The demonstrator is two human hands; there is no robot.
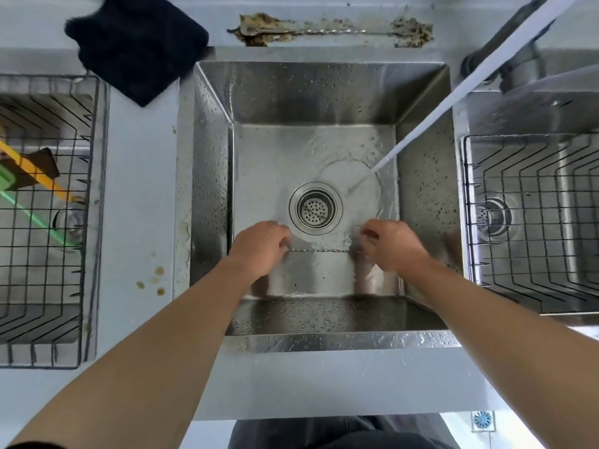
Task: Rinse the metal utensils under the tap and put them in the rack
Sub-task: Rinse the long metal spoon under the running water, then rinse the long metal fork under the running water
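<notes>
A thin twisted metal skewer (pixel 319 250) is held level low in the steel sink (pixel 421 196), just in front of the drain (pixel 315 209). My left hand (pixel 262 246) grips its left end and my right hand (pixel 393 244) pinches its right end. A white stream of tap water (pixel 431 118) falls slantwise from the upper right and lands beside the drain, behind the skewer. A second twisted skewer (pixel 330 32) lies on the dirty back ledge. A black wire rack (pixel 531 222) sits in the right basin, with nothing in its visible part.
Another wire rack (pixel 42 286) on the left holds a yellow-handled (pixel 39 173) and a green-handled (pixel 32 212) tool. A dark cloth (pixel 136 43) lies on the back left counter. Brown stains (pixel 155 280) mark the counter left of the sink. A tap base (pixel 505 59) stands at the back right.
</notes>
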